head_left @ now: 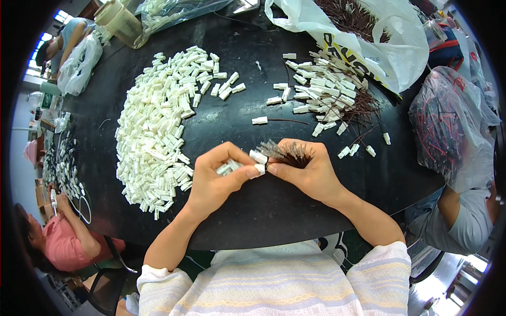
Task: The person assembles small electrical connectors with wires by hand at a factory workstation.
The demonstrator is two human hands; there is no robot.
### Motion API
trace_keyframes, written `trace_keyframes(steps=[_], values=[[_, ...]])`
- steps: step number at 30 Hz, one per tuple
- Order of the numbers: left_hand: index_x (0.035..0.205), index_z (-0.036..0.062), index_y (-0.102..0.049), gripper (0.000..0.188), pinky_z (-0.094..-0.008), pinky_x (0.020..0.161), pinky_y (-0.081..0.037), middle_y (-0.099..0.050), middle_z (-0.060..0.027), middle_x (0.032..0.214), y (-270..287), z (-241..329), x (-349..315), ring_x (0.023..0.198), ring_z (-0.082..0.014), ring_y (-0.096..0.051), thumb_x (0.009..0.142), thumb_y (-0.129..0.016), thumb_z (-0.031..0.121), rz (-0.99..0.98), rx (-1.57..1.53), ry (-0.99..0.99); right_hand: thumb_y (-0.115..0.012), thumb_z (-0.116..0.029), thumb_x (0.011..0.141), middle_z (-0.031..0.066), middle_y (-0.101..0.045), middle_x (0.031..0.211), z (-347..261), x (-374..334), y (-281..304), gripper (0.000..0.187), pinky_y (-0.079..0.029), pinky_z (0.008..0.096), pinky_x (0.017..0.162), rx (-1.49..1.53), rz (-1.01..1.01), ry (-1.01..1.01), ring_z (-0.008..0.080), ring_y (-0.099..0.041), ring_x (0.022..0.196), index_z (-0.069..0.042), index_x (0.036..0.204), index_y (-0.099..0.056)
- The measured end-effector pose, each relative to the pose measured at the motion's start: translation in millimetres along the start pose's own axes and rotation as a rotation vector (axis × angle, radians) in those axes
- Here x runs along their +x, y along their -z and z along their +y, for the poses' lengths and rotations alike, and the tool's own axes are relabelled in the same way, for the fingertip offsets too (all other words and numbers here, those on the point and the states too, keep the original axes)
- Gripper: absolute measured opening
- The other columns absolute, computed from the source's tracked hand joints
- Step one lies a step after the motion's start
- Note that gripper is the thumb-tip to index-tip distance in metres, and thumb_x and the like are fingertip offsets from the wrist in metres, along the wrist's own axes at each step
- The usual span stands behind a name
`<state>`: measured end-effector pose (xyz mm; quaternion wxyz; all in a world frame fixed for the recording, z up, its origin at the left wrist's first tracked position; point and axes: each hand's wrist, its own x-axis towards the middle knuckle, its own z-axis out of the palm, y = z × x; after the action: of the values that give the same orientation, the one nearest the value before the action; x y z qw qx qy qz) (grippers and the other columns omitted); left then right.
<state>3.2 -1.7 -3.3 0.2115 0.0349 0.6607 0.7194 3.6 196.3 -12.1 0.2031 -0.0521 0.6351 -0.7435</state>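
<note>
My left hand [211, 179] is closed on several small white plastic connector housings [227, 168] in its curled fingers. Between its thumb and forefinger, a housing [258, 156] is pinched close to the right fingertips. My right hand [315, 176] is wrapped round a bundle of thin brown wires [287, 152], whose pale ends stick up to the left. The two hands meet over the table's near side; whether a wire sits inside the pinched housing is hidden by the fingers. Left of my hands spreads a large pile of loose white housings [153, 126].
Housings with brown wires [329, 89] lie heaped at the far right. Behind them a white plastic bag [390, 47] holds more brown wires. A clear bag [448, 126] stands at the right edge of the black table [221, 221]. People sit at the left and right.
</note>
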Motion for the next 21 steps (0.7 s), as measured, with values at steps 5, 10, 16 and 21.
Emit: trace_keyframes(steps=[5, 10, 16, 21], values=[[0.102, -0.0073, -0.051, 0.029, -0.0161, 0.042, -0.032, -0.056, -0.0134, 0.085, 8.2, 5.0, 9.4, 0.059, -0.0067, -0.042, 0.088, -0.043, 0.017, -0.004, -0.634, 0.192, -0.058, -0.005, 0.081, -0.0004, -0.054, 0.072, -0.1, 3.7, 0.5, 0.008, -0.035, 0.0185, 0.052, -0.027, 0.177, 0.063, 0.0026, -0.045, 0.061, 0.002, 0.081, -0.057], [0.11, -0.0104, -0.046, 0.033, -0.0167, 0.042, -0.035, -0.054, -0.0175, 0.091, 12.1, 4.2, 9.2, 0.063, -0.0088, -0.043, 0.085, -0.042, 0.01, -0.071, -0.736, 0.237, -0.055, -0.004, 0.08, 0.0044, -0.054, 0.062, -5.6, 0.9, 7.6, 0.005, -0.033, 0.0208, 0.047, -0.342, 0.142, 0.107, 0.0048, -0.045, 0.053, 0.001, 0.079, -0.055], [0.112, -0.0073, -0.048, 0.031, -0.0156, 0.042, -0.033, -0.056, -0.0153, 0.09, 13.5, 2.2, 7.1, 0.063, -0.0077, -0.045, 0.083, -0.046, 0.004, -0.112, -0.632, 0.176, -0.055, -0.005, 0.08, 0.0025, -0.054, 0.056, -11.2, 3.9, 5.4, 0.005, -0.032, 0.0192, 0.045, -0.22, 0.181, -0.004, 0.0034, -0.044, 0.05, 0.0, 0.078, -0.054], [0.104, -0.0036, -0.054, 0.023, -0.0149, 0.043, -0.035, -0.06, -0.0137, 0.089, 9.8, 7.1, 5.0, 0.058, -0.0059, -0.048, 0.087, -0.049, 0.009, -0.132, -0.562, 0.186, -0.057, -0.007, 0.079, 0.0032, -0.056, 0.06, -13.2, 5.1, 5.0, 0.007, -0.026, 0.0168, 0.042, -0.131, 0.164, -0.043, 0.0021, -0.039, 0.047, -0.001, 0.077, -0.054]])
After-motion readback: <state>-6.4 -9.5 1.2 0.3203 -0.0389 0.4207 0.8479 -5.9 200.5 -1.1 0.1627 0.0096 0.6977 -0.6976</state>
